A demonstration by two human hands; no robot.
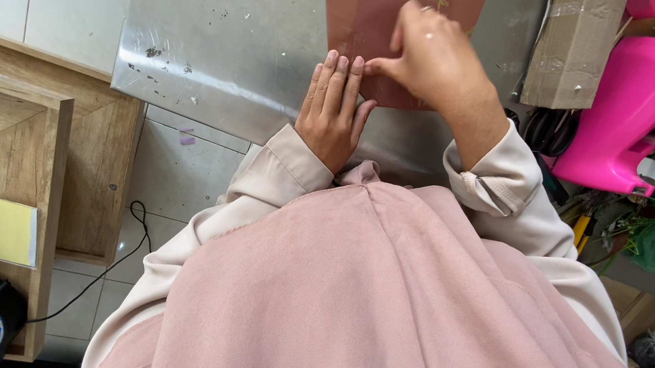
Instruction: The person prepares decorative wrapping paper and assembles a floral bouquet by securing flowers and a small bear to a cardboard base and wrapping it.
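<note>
Hands — two — pressing one brown sheet [377, 19].

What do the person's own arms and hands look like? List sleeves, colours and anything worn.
Both hands, left hand and right hand, are bare, with no gloves; no ring or watch shows. Both arms wear long beige sleeves: the left sleeve ends in a plain folded cuff, the right sleeve in a buttoned cuff with a tab.

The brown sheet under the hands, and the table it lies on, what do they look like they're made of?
The brown sheet looks like thin matte paper or card: flat, dull, with a crisp straight edge; which one is unclear. The table looks like brushed stainless steel: grey, with a soft sheen, scuffs and a thin bent edge.
</note>
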